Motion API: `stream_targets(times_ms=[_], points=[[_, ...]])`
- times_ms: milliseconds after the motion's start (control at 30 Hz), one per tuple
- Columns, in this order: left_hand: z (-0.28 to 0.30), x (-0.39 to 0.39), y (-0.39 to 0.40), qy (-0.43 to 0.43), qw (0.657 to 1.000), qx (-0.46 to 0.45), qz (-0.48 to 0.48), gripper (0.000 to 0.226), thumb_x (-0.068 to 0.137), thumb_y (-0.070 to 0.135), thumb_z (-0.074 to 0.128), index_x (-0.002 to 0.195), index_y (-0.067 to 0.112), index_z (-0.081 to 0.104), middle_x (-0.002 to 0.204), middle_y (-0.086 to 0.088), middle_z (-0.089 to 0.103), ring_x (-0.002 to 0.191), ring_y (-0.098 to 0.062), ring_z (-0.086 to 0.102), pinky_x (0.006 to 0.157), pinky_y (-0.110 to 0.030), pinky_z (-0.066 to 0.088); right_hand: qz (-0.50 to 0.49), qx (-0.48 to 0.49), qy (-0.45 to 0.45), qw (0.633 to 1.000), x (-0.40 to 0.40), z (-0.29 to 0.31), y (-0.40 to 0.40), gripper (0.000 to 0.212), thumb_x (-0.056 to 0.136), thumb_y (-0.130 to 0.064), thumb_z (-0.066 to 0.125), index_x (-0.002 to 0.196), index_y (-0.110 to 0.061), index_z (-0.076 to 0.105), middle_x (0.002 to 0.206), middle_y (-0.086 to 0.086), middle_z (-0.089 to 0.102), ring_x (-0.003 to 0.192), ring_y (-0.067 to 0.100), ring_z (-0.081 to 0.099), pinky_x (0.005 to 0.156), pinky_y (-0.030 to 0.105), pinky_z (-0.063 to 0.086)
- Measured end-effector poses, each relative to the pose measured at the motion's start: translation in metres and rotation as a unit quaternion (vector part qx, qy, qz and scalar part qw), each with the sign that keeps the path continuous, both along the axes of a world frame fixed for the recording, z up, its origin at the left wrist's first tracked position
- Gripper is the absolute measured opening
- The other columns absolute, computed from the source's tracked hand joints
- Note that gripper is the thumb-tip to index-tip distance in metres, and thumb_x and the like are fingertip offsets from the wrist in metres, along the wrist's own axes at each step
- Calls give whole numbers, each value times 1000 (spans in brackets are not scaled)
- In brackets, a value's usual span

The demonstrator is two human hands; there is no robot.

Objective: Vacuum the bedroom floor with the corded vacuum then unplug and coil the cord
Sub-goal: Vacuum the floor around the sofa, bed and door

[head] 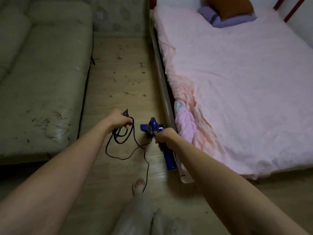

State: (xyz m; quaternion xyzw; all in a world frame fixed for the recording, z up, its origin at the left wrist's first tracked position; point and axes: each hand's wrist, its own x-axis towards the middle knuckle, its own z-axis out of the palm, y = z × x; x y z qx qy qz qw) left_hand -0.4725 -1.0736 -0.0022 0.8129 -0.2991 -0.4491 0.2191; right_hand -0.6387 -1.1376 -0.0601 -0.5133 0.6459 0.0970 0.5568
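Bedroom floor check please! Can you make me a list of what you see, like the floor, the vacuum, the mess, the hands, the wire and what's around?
Surface: wooden floor, a strip between sofa and bed.
Job's things: blue vacuum low beside the bed frame.
Clutter: dark crumbs scattered ahead of the vacuum.
Grippers: left hand grips bundled cord; right hand grips the vacuum.
Cables: black cord loops down toward a bare foot; plug end not visible.
Surroundings: stained grey sofa, pink-sheeted bed, pillows.

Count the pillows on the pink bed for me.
2, both at the far end of the bed: a purple pillow lying flat and an orange pillow on top of it, cut off by the frame edge.
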Motion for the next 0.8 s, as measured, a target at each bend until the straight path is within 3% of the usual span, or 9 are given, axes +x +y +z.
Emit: stream_targets(times_ms=[167,267,367,533,700,800], points=[[-15,32,-31,2,999,2,41,19,95,15,55,84,6,66,64,-2,61,56,-9,49,54,-21,36,16,4,-12,1000,18,-4,-46,31,87,-3,63,116,-1,53,77,9,60,57,17,57,42,24,42],[-19,52,-64,10,999,-8,53,20,96,15,54,81,7,65,59,1,62,54,-8,51,53,-20,36,32,0,-16,999,35,-8,-82,30,87,0,62,115,-1,52,77,9,57,59,16,56,42,23,42],[-28,71,-91,16,999,-10,47,25,97,15,52,74,11,63,42,8,59,45,-2,55,54,-20,36,42,-2,-13,999,50,-12,-112,32,86,0,62,116,-1,51,79,11,57,59,18,57,43,25,44],[-35,112,-156,25,999,-4,43,25,97,14,52,75,10,63,40,9,59,37,5,52,54,-21,36,41,0,1,999,91,-9,-188,25,87,0,60,108,-4,47,81,11,55,64,18,57,47,26,46],[-30,153,-196,7,997,1,77,24,95,17,56,72,13,63,41,8,60,54,-4,57,57,-22,37,37,11,-16,999,132,-3,-235,37,89,0,60,123,-4,47,81,10,55,63,17,56,45,25,44],[-26,173,-226,-5,996,-6,84,25,94,17,57,70,14,63,42,8,61,54,-3,58,61,-24,38,40,13,-22,999,162,-1,-270,37,89,0,60,124,-4,47,80,10,56,61,17,56,42,25,43]])
